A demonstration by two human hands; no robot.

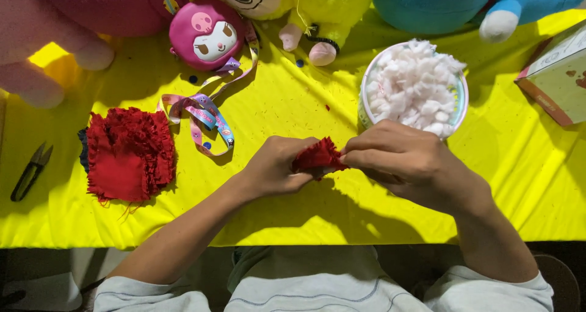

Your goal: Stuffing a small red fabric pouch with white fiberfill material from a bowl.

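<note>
A small red fabric piece with frayed edges is held between both hands above the yellow tablecloth. My left hand pinches its left side. My right hand grips its right side with the fingers curled over it. Just behind my right hand stands a white bowl heaped with white stuffing. A stack of red frayed fabric squares lies to the left.
Small black snips lie at the far left. A colourful ribbon lanyard trails from a pink plush head. Pink, yellow and blue plush toys line the back. A cardboard box sits at the right.
</note>
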